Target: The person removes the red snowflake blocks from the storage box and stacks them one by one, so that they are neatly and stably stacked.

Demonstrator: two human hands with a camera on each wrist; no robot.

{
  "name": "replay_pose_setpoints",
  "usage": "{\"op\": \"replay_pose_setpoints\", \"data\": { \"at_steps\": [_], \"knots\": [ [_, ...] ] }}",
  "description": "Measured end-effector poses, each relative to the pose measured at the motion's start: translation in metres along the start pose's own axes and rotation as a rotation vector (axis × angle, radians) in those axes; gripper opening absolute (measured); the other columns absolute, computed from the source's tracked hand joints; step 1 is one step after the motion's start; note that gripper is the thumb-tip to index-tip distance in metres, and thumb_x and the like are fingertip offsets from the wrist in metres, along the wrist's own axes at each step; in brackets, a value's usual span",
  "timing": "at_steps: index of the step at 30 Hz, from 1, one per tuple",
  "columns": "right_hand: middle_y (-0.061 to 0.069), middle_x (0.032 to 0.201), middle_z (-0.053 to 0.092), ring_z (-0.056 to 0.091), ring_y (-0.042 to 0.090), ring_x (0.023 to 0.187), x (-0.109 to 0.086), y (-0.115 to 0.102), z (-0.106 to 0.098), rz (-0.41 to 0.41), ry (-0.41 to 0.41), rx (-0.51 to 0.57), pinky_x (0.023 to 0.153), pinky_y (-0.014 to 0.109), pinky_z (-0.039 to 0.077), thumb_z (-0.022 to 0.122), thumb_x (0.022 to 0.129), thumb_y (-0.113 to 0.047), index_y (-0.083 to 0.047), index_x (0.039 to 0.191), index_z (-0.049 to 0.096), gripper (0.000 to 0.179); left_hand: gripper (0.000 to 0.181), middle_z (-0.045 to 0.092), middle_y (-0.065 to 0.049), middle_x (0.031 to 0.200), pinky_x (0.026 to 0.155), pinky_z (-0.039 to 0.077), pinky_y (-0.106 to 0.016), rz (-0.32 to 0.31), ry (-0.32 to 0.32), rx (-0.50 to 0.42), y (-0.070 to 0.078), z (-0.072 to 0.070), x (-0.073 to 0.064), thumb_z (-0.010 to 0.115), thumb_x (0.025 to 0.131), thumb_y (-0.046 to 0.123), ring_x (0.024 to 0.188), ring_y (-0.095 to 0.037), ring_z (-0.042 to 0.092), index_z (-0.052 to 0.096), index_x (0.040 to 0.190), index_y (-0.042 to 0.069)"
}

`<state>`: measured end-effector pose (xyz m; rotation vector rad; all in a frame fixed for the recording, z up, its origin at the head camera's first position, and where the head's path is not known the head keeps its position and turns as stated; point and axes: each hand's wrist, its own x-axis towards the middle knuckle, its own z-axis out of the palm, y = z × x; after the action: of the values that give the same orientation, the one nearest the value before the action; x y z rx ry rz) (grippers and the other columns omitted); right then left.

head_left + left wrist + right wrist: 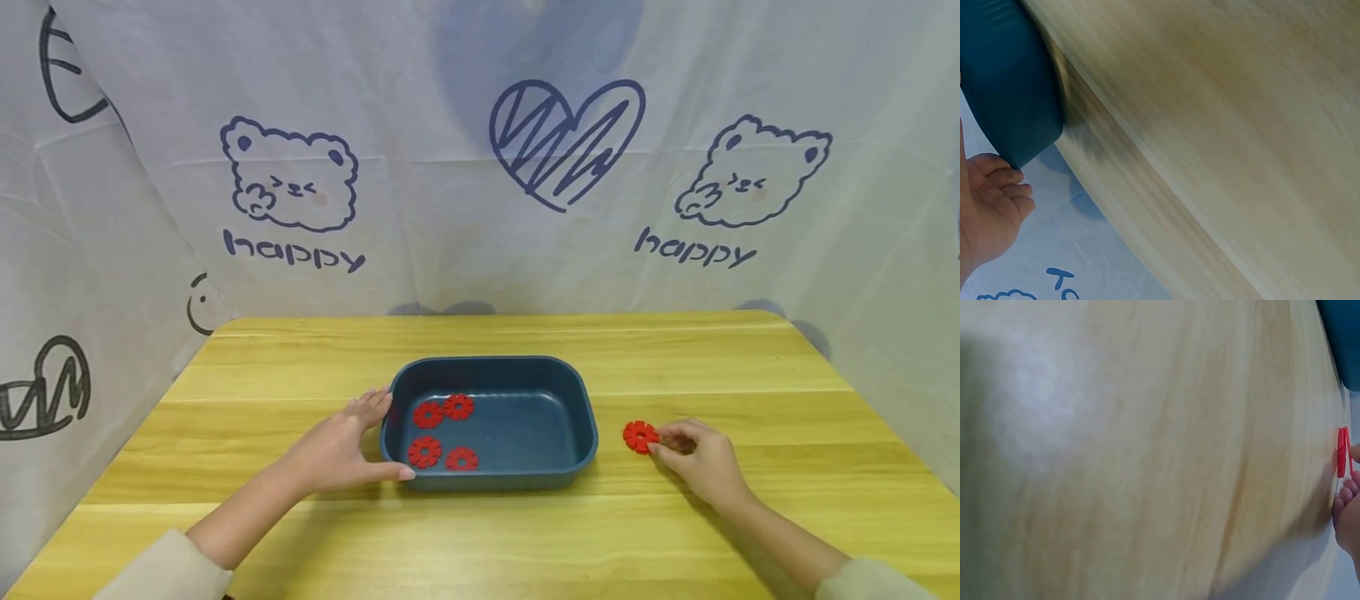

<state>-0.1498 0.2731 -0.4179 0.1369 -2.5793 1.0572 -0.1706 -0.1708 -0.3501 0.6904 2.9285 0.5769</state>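
The backdrop (480, 167) came first: a pale, creased cloth printed with navy bears, a scribbled heart and the word "happy", wrapped round three sides. Only the head view took it in whole; the left wrist view caught just a scrap of it with a blue print.

Below it lay the worktop (495, 542), yellow wood with long straight grain and a rounded far corner. Both wrist views showed it close and blurred, a smear of honey-coloured boards.

At the centre sat the tray (587, 433), a deep rectangular basin of smooth dark-blue plastic with rounded corners. The left wrist view showed its curved outer wall (1010, 81) from low down, which the head view could not.

The left hand (341, 446) sat at nine o'clock of the tray, fingers straight against the wall and thumb along the near corner, bracing and not gripping. From the wrist its fingers (1007, 187) looked loosely bent beside the blue wall.

The right hand (693, 458) rested on the wood at three o'clock of the tray, fingertips pinching the loose red disc (640, 436). The right wrist view showed that disc (1342, 453) edge-on, thin and stood upright off the boards.

Smallest of all: four red discs (442, 433) inside the tray's left half, flat, notched round the rim like snowflake gears, seen from the head alone.
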Motion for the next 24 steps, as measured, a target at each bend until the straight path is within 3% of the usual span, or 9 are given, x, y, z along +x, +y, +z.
{"op": "replay_pose_setpoints", "data": {
  "at_steps": [7,24],
  "knots": [
    [0.007,0.074,0.065,0.052,-0.006,0.064,-0.0002,0.0013,0.0020,-0.049,0.009,0.008,0.056,0.014,0.048,0.075,0.071,0.000,0.003,0.082,0.069,0.013,0.105,0.031,-0.019,0.149,0.099,0.035,-0.062,-0.001,0.000,-0.003,-0.0014,0.0015,0.0000,0.067,0.067,0.068,0.134,-0.046,0.028,0.037,0.140,-0.003],
    [0.008,0.079,0.067,0.050,-0.009,0.066,0.0004,-0.0019,0.0008,0.014,-0.024,-0.057,0.059,0.015,0.049,0.073,0.073,-0.001,0.003,0.086,0.070,0.014,0.104,0.032,-0.018,0.149,0.100,0.036,-0.060,0.015,0.016,-0.001,-0.0022,0.0040,0.0000,0.067,0.068,0.066,0.135,-0.044,0.029,0.037,0.140,-0.003]
  ]
}}
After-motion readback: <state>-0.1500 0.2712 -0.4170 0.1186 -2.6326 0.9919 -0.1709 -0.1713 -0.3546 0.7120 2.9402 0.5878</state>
